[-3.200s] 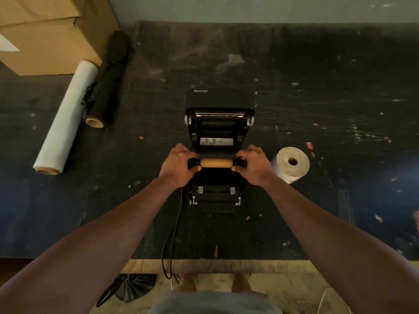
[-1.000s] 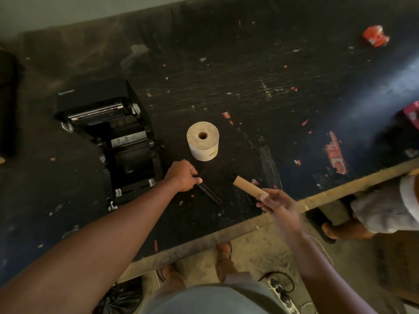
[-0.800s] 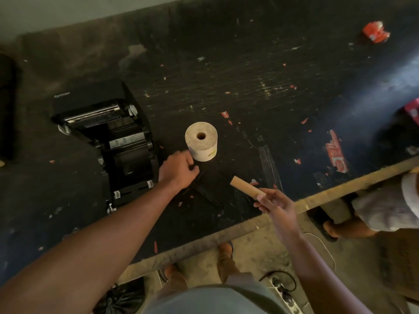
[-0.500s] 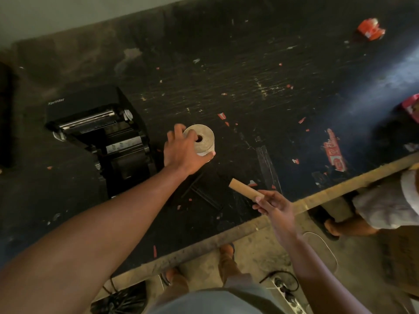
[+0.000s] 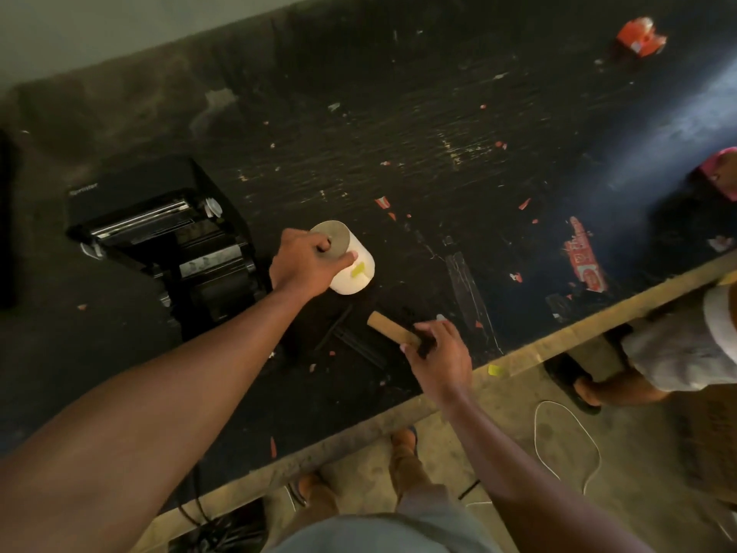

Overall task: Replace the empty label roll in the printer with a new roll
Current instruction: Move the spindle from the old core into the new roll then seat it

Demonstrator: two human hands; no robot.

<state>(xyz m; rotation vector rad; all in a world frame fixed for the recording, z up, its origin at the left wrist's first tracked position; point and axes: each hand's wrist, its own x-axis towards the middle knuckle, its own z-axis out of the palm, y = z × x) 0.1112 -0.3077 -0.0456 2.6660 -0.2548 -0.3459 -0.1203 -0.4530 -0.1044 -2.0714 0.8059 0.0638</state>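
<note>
The black label printer [image 5: 159, 229] stands open at the left of the dark table, its roll bay empty. My left hand [image 5: 305, 262] grips the new white label roll [image 5: 353, 262] just right of the printer, a finger in its core hole and the thumb on its side. My right hand [image 5: 436, 351] holds the empty brown cardboard core [image 5: 389, 329] by one end, near the table's front edge. A thin black spindle rod [image 5: 335, 327] lies on the table between my hands.
Red and white paper scraps litter the dark table [image 5: 438, 153]. An orange packet [image 5: 640, 37] lies at the far right. Another person's legs [image 5: 658, 353] stand beyond the wooden front edge [image 5: 558, 341] at the right. Cables [image 5: 566, 445] lie on the floor.
I took the spindle with the empty core out of the printer and turned right. My left hand left the rod on the table and took hold of the new roll, tilting it.
</note>
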